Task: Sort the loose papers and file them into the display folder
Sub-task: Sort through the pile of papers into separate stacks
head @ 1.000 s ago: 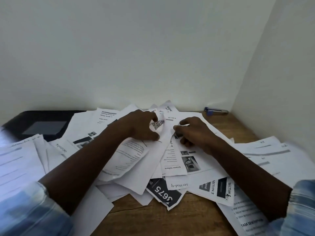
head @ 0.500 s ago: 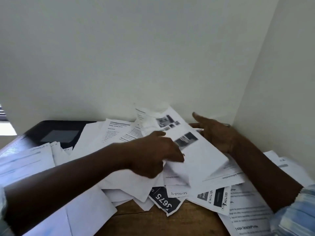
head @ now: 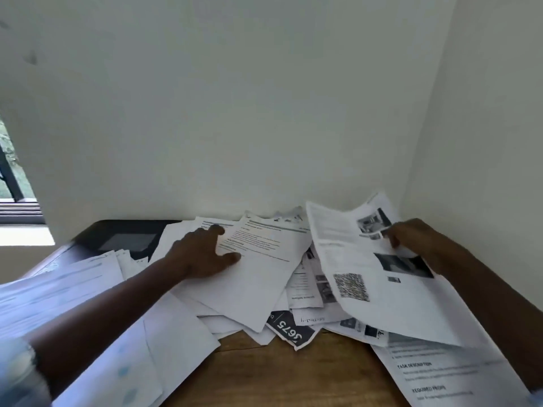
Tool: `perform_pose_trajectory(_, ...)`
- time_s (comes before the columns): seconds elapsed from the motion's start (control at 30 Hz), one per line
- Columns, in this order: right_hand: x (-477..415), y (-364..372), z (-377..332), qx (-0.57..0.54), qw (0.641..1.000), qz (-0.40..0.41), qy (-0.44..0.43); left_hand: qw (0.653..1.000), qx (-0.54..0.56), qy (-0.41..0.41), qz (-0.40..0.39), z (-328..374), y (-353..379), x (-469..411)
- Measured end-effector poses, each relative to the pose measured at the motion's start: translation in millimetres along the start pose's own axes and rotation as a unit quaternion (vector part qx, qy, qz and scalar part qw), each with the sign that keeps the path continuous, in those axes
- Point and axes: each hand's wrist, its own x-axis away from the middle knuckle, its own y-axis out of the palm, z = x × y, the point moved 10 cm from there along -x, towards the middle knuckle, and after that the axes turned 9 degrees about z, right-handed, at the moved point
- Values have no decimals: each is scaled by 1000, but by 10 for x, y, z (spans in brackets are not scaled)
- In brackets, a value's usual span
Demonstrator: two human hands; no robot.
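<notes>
- The right hand (head: 417, 239) pinched the far edge of a limp printed sheet (head: 390, 301), raised and curling, which bore grey photos and a QR code.
- The left hand (head: 205, 255) lay spread flat on the loose papers (head: 258, 292), thin white sheets heaped across the tabletop's middle.
- A black slip (head: 289, 330) read "3675"; a page (head: 440, 374) at the near right edge read "TASK DESCRIPTION".
- The black display folder (head: 129, 242) lay at the far left corner of the wooden tabletop (head: 279, 377), with white walls behind.
</notes>
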Motion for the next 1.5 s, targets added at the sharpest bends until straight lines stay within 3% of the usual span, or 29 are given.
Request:
perform_pose_trajectory(0.1, 160, 101, 156, 78, 996, -36, -33, 1000, -8, -17, 1, -43, 23, -102)
perform_pose_trajectory(0.2, 211, 133, 271, 133, 989, -4, -64, 999, 4, -28, -18, -28, 53, -166)
perform_pose_trajectory(0.33, 172, 154, 399, 237, 970, 30, -40, 998, 32, -47, -25, -68, 81, -208)
perform_pose_trajectory(0.6, 81, 201, 445, 274, 959, 43, -56, 993, 98, -68, -21, -114, 124, -243)
perform_pose_trajectory(0.8, 112, 105, 401, 172, 978, 104, -61, 951, 278, -136, 13, -183, 110, -238)
perform_pose_trajectory(0.93, 70, 106, 358, 76, 990, 93, -78, 869, 451, -202, 23, -226, 86, -222)
perform_pose_trajectory(1.03, 59, 114, 369, 52, 993, 75, -80, 852, 478, -214, 7, -265, 55, -224)
perform_pose_trajectory(1.2, 77, 112, 341, -6, 994, 60, -89, 798, 560, -182, 131, -288, -350, -228)
perform_pose_trajectory(1.33, 53, 132, 317, -56, 992, 58, -100, 748, 616, -190, 156, -294, -480, -200)
perform_pose_trajectory(1.5, 24, 184, 327, -158, 986, 16, -53, 752, 618, -175, 149, -206, -567, -138)
